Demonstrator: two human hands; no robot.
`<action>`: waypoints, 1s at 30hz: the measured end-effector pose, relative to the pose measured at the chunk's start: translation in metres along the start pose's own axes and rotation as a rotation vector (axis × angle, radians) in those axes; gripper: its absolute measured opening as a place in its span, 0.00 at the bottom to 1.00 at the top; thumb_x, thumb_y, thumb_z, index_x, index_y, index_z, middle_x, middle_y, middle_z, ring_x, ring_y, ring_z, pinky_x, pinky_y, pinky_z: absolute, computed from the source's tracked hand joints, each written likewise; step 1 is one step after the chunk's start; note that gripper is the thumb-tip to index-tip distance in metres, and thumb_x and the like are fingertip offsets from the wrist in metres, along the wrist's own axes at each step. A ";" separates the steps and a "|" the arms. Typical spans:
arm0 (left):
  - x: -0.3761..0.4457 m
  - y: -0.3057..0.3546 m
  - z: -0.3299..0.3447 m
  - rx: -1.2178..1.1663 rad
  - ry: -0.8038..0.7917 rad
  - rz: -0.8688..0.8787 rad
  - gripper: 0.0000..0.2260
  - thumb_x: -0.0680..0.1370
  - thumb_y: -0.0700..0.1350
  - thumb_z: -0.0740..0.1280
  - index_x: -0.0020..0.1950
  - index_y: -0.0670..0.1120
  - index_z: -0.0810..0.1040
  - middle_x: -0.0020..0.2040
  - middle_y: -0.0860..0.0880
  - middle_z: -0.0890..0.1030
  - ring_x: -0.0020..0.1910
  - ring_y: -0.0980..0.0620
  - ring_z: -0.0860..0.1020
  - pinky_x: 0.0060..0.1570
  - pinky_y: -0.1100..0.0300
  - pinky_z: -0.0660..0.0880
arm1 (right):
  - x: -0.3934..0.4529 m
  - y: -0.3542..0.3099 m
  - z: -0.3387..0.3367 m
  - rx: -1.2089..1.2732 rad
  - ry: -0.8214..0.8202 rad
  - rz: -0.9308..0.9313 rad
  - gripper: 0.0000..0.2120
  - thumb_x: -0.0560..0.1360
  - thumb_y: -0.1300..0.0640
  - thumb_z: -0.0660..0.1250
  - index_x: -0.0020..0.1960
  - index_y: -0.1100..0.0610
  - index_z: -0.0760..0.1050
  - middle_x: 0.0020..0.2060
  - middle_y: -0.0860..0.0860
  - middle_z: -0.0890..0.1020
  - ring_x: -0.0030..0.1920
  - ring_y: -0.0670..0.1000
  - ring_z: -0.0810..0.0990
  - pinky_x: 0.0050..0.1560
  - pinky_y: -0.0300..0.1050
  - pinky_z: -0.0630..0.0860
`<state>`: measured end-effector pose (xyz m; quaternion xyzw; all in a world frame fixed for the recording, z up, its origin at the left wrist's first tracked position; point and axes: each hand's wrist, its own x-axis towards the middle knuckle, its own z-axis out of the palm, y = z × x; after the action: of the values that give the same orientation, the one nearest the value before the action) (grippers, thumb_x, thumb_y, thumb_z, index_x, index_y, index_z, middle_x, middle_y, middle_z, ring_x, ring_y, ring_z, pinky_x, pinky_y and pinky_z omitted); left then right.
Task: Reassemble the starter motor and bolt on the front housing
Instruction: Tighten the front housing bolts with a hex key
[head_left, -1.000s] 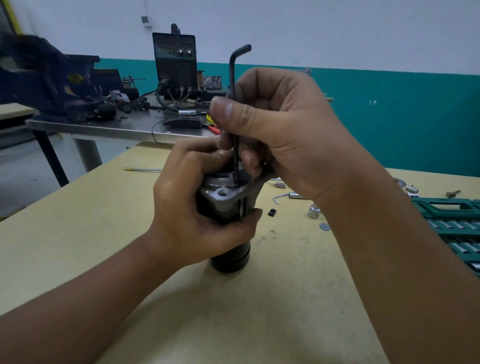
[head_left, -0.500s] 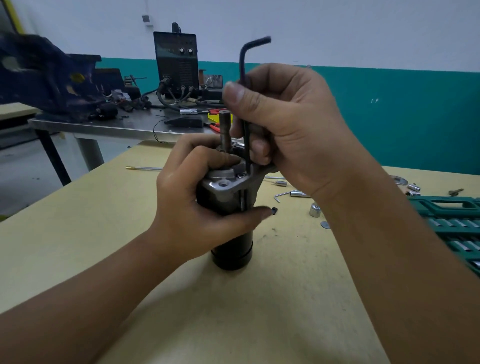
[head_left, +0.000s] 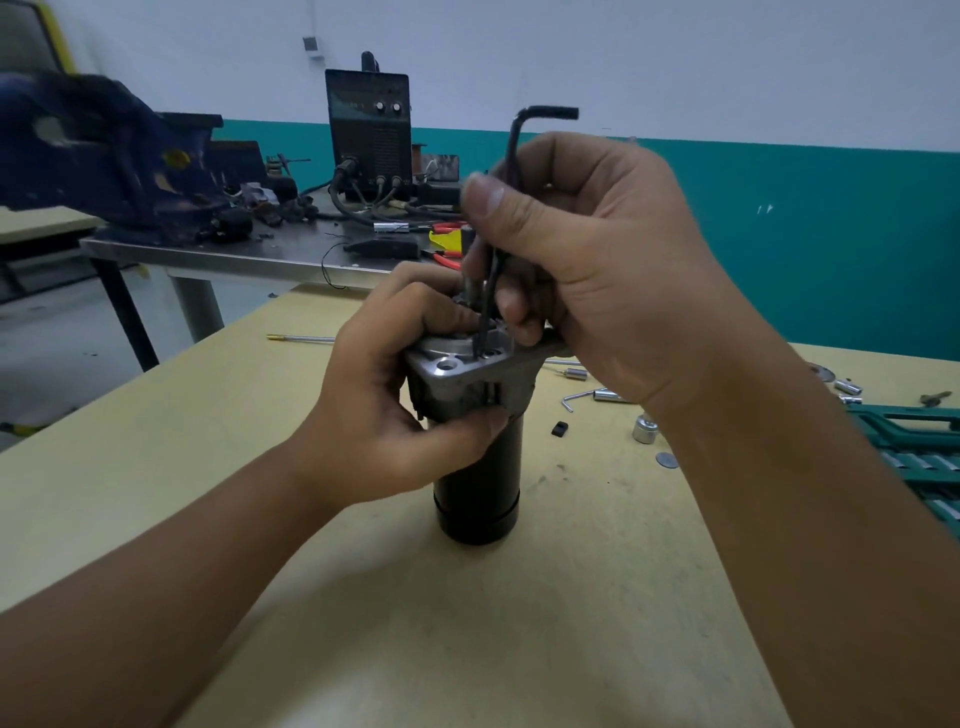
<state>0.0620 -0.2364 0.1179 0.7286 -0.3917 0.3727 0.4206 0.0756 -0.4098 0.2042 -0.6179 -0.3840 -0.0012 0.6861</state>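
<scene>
Your starter motor (head_left: 478, 499) stands upright on the yellow surface (head_left: 571, 623), its black cylindrical body down and the grey metal front housing (head_left: 467, 376) on top. Your left hand (head_left: 395, 415) is wrapped around the upper part of the motor, thumb pressed against the near face of the housing and fingers curled over its far edge, close to the shaft (head_left: 469, 270) that rises from the middle. Your right hand (head_left: 587, 270) is clenched around a black hex key (head_left: 511, 156), which stands nearly vertical with its short arm bent toward the right at the top. Its lower tip meets the top face of the housing, just beside an open mounting hole (head_left: 445, 366); whether it sits in a bolt head is too small to tell. To the right on the surface lie a small hex key (head_left: 574, 399), a silver socket (head_left: 645, 429), a dark washer (head_left: 667, 460) and a green tool case (head_left: 919, 447).
</scene>
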 end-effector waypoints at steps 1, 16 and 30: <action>0.001 -0.001 -0.001 -0.026 -0.015 0.004 0.17 0.68 0.43 0.74 0.52 0.50 0.72 0.54 0.48 0.74 0.51 0.45 0.76 0.48 0.54 0.73 | 0.000 0.000 0.001 -0.028 -0.002 0.000 0.04 0.78 0.60 0.71 0.45 0.58 0.77 0.32 0.56 0.83 0.23 0.50 0.76 0.23 0.39 0.72; 0.001 -0.004 -0.006 -0.043 -0.052 -0.010 0.17 0.67 0.42 0.75 0.53 0.46 0.75 0.55 0.41 0.75 0.53 0.36 0.77 0.47 0.49 0.76 | 0.001 0.003 0.002 -0.059 0.051 -0.043 0.05 0.77 0.61 0.72 0.44 0.57 0.78 0.30 0.56 0.82 0.20 0.47 0.72 0.21 0.36 0.67; 0.002 -0.005 -0.006 -0.041 -0.049 -0.006 0.20 0.70 0.47 0.79 0.56 0.51 0.73 0.58 0.42 0.76 0.56 0.39 0.78 0.50 0.50 0.78 | -0.001 -0.001 0.002 -0.137 0.048 -0.093 0.07 0.76 0.62 0.74 0.43 0.60 0.76 0.32 0.62 0.81 0.20 0.46 0.72 0.21 0.35 0.67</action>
<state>0.0661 -0.2294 0.1206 0.7300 -0.4073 0.3452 0.4267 0.0731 -0.4092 0.2042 -0.6447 -0.3945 -0.0741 0.6506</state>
